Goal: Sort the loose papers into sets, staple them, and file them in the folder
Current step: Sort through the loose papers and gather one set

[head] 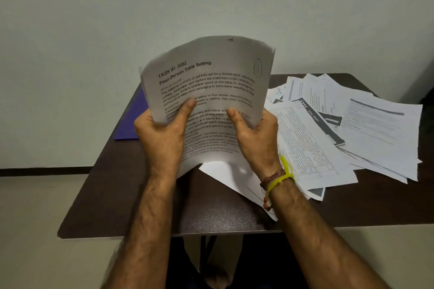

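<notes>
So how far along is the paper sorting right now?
Early. Nothing looks stapled or filed: the purple folder lies closed on the table, partly hidden. In hand: the left hand and right hand hold up a small set of sheets. Left: the loose pile on the right is unsorted, and no stapler is visible.

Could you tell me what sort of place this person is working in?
Probably a plain office or study room: a small dark table against a bare wall, scattered printed papers, and a purple folder beside the set of sheets held in both hands.
</notes>
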